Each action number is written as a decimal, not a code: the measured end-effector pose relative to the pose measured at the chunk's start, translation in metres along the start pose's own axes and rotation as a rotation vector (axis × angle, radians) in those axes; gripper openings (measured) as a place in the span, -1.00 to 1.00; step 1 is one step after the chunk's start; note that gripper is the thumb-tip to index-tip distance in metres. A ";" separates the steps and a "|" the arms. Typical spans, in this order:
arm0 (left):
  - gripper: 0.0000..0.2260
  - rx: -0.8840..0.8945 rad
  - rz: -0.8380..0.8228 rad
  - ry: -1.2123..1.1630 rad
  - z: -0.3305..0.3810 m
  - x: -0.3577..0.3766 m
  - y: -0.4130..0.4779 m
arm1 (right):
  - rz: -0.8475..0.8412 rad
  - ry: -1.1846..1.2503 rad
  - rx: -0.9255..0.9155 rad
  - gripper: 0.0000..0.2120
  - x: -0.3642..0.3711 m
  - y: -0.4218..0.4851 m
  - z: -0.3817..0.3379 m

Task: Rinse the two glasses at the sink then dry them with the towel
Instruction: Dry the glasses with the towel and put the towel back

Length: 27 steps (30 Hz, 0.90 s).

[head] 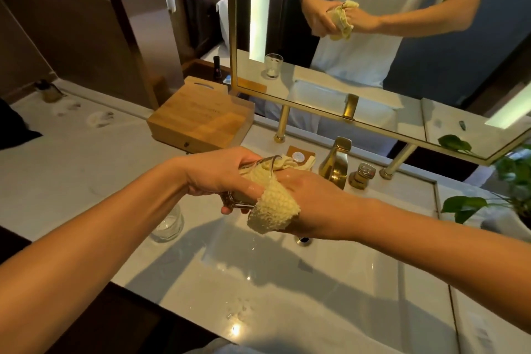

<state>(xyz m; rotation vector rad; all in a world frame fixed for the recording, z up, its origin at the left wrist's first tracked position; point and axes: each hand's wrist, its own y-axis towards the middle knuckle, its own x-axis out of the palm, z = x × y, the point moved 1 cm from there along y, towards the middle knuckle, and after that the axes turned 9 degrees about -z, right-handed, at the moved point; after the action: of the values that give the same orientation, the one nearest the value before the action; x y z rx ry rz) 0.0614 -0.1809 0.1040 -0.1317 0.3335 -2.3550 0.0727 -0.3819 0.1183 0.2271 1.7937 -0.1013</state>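
My left hand [221,174] grips a clear glass [240,201] on its side above the sink basin [258,282]. A pale yellow towel [274,210] is stuffed into the glass's mouth and drapes over my right hand [310,204], whose fingers are pushed into the glass with the cloth. The second glass [169,224] stands upright on the counter left of the basin, partly hidden by my left forearm.
A gold faucet [337,161] and its knob [362,175] stand behind the basin. A wooden box [201,121] sits at the back left, a green plant [494,201] at the right. The mirror [373,66] above reflects the person. The drain [303,240] lies under my right wrist.
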 end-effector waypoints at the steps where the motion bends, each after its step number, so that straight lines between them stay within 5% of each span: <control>1: -0.82 -0.003 0.003 0.018 0.000 0.001 -0.001 | 0.039 0.019 0.025 -0.68 0.005 0.002 -0.002; 11: -0.89 -0.060 0.396 0.036 -0.023 0.026 0.002 | 0.133 0.647 0.280 -0.62 0.015 0.013 0.006; 17: -0.61 -0.170 0.438 0.020 -0.020 0.038 0.003 | 0.169 1.144 0.364 -0.59 0.032 0.005 0.010; 20: -0.56 0.056 0.778 0.617 -0.026 0.035 0.001 | 0.249 1.513 0.513 -0.68 0.035 0.010 0.012; 22: -0.62 0.279 0.791 0.871 -0.032 0.036 0.002 | 0.268 1.969 0.565 -0.74 0.036 0.013 0.014; 24: -0.65 0.400 0.780 0.889 -0.038 0.034 0.006 | 0.261 2.203 0.560 -0.69 0.037 0.017 0.010; 27: -0.63 0.458 0.858 0.618 -0.041 0.035 0.013 | 0.318 2.178 0.541 -0.59 0.040 0.021 0.003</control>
<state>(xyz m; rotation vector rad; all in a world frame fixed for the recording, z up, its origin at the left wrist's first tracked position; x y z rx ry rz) 0.0367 -0.2060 0.0608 0.8116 0.0895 -1.5015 0.0714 -0.3578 0.0803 1.3990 3.7849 -0.1027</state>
